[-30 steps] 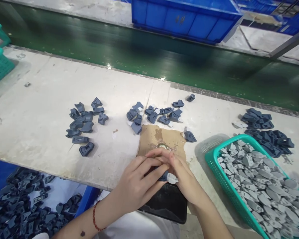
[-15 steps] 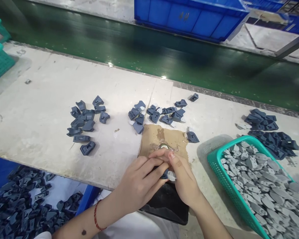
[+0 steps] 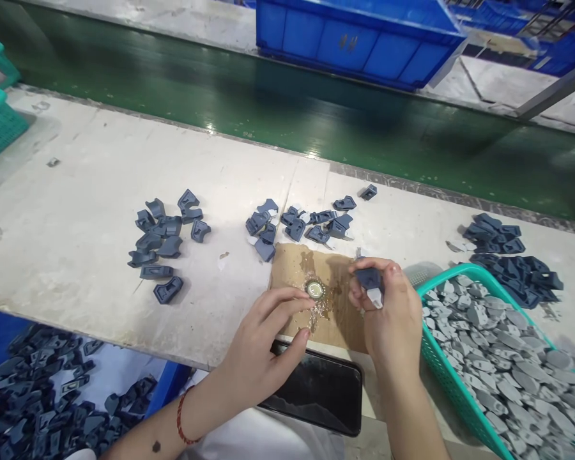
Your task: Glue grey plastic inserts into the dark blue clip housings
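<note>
My right hand [image 3: 393, 313] is closed on a dark blue-grey plastic part [image 3: 368, 277] with a light grey piece at its lower end. It is over the right edge of a brown cardboard piece [image 3: 349, 319]. My left hand [image 3: 263, 338] holds nothing, its thumb and fingers apart, fingertips beside a small round cap [image 3: 315, 289] with shiny wet liquid in and around it. Just beyond the cardboard lie several dark parts [image 3: 294, 229], some with light grey pieces. Below my hands is a black phone-like slab [image 3: 321, 390].
A green basket [image 3: 431, 345] of light grey pieces [image 3: 503, 358] stands at right, with a dark parts pile [image 3: 512, 278] behind it. Another dark group [image 3: 160, 227] lies at left. A blue bin [image 3: 172, 383] of dark parts is lower left. Beyond runs a green belt [image 3: 172, 96].
My hands have come apart. The right one has moved right and away from me with the dark part; the left has let go and opened, leaving the round cap in plain view.
</note>
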Demonstrator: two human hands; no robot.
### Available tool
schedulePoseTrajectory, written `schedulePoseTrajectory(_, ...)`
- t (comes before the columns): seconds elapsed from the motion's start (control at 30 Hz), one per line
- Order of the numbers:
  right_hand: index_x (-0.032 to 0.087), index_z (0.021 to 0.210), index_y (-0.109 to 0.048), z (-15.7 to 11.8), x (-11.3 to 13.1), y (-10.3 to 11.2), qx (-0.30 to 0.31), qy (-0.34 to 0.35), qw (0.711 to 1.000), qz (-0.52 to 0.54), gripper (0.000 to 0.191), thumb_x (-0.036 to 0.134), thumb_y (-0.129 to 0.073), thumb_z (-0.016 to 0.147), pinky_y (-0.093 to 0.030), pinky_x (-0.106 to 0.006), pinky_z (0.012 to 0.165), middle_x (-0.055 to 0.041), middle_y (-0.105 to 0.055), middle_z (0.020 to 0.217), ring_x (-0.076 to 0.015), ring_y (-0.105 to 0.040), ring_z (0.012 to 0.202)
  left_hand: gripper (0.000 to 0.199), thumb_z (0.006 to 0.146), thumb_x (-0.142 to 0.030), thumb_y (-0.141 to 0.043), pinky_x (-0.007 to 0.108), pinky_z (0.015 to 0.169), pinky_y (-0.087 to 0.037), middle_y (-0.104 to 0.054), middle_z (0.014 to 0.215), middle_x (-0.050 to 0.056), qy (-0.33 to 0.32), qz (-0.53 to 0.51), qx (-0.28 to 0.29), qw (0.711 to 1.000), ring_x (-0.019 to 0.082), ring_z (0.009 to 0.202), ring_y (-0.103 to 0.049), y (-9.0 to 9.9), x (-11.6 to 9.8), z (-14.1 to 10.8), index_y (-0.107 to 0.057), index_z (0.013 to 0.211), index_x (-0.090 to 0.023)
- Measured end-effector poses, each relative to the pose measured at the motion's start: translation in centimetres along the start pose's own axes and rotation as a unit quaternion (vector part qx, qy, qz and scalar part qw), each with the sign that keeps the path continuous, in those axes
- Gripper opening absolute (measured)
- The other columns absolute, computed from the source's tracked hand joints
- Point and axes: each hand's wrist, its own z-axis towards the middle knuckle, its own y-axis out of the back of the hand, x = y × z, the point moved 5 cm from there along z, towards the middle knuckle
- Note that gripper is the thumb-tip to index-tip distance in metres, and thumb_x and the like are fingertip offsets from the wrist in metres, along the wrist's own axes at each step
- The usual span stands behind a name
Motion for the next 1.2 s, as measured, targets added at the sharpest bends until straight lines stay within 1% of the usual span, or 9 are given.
schedulePoseTrajectory(0.13,0.018,0.082,-0.068,0.8,-0.8,1.1,-0.055,-0.030,0.998,0.000,0.045,0.062,-0.078,0.085,-0.036,-0.020,0.046,0.0000,-0.061,0.075,-0.0102,-0.050,0.062,0.026,0.100,-0.009,-0.058,0.029,0.107,-0.055,-0.067,0.124,0.008,0.004,-0.008,0.003,1.000,0.017,0.122,-0.067,0.0,0.1,-0.1,-0.065,0.122,-0.022)
schedulePoseTrajectory(0.4,0.018,0.073,-0.060,1.1,-1.1,0.7,-0.064,-0.068,0.993,0.072,0.054,0.059,-0.095,0.065,-0.038,-0.016,0.041,0.0042,-0.060,0.079,-0.0024,-0.043,0.049,0.020,0.101,-0.009,-0.056,0.029,0.103,-0.057,-0.070,0.118,0.008,0.008,-0.021,0.001,1.000,0.017,0.115,-0.069,-0.1,0.2,-0.1,-0.068,0.113,-0.021)
schedulePoseTrajectory(0.47,0.018,0.075,-0.065,1.2,-0.8,0.5,-0.061,-0.045,0.991,0.107,0.048,0.054,-0.096,0.065,-0.052,-0.019,0.053,0.0029,-0.062,0.082,-0.0058,-0.056,0.058,0.020,0.101,-0.009,-0.057,0.030,0.102,-0.057,-0.071,0.118,0.008,0.005,-0.020,0.000,1.000,0.017,0.115,-0.070,0.0,0.1,0.0,-0.068,0.112,-0.020)
schedulePoseTrajectory(0.53,0.019,0.085,-0.073,1.2,-0.5,0.4,-0.054,-0.016,0.990,0.128,0.039,0.047,-0.094,0.070,-0.064,-0.029,0.081,-0.0007,-0.067,0.093,-0.0132,-0.071,0.081,0.020,0.100,-0.009,-0.057,0.031,0.100,-0.058,-0.071,0.117,0.008,0.005,-0.021,-0.003,1.000,0.018,0.114,-0.070,0.0,0.1,0.0,-0.069,0.112,-0.021)
schedulePoseTrajectory(0.63,0.024,0.109,-0.077,0.9,0.0,0.2,-0.021,0.013,0.992,0.122,0.035,0.038,-0.086,0.079,-0.054,-0.045,0.112,-0.0070,-0.067,0.133,-0.0261,-0.072,0.119,0.021,0.100,-0.008,-0.056,0.033,0.099,-0.060,-0.071,0.116,0.009,0.013,-0.025,-0.010,1.000,0.019,0.111,-0.072,0.0,0.2,0.0,-0.069,0.111,-0.021)
schedulePoseTrajectory(0.8,0.032,0.137,-0.066,-0.2,1.0,0.4,-0.008,0.103,0.994,0.018,0.047,0.032,-0.074,0.090,-0.053,-0.051,0.111,-0.0080,-0.043,0.167,-0.0313,-0.065,0.134,0.021,0.100,-0.009,-0.056,0.036,0.098,-0.061,-0.072,0.113,0.009,0.014,-0.030,-0.018,0.999,0.021,0.108,-0.073,0.1,0.2,-0.1,-0.070,0.110,-0.021)
schedulePoseTrajectory(1.07,0.022,0.098,-0.074,-2.0,4.1,2.5,-0.204,0.311,0.924,-0.089,0.008,0.025,-0.070,0.091,-0.058,-0.048,0.089,-0.0093,-0.069,0.109,-0.0294,-0.070,0.103,0.023,0.099,-0.005,-0.054,0.031,0.091,-0.059,-0.073,0.106,0.006,-0.021,-0.001,-0.055,0.998,0.018,0.102,-0.072,0.8,-0.1,-0.1,-0.069,0.105,-0.021)
schedulePoseTrajectory(1.13,0.021,0.093,-0.075,-2.3,5.2,4.3,-0.257,0.313,0.903,-0.141,0.007,0.027,-0.071,0.091,-0.056,-0.049,0.090,-0.0093,-0.070,0.098,-0.0305,-0.069,0.101,0.023,0.100,-0.005,-0.054,0.031,0.090,-0.059,-0.074,0.106,0.007,-0.025,0.002,-0.054,0.998,0.018,0.102,-0.072,0.7,-0.1,-0.1,-0.069,0.105,-0.021)
schedulePoseTrajectory(1.2,0.021,0.097,-0.077,-1.9,5.8,6.8,-0.276,0.231,0.895,-0.264,0.016,0.033,-0.066,0.093,-0.053,-0.048,0.085,-0.0104,-0.072,0.095,-0.0293,-0.068,0.091,0.023,0.100,-0.005,-0.053,0.031,0.090,-0.059,-0.074,0.106,0.007,-0.028,0.003,-0.053,0.998,0.018,0.102,-0.073,0.7,-0.1,-0.1,-0.069,0.105,-0.021)
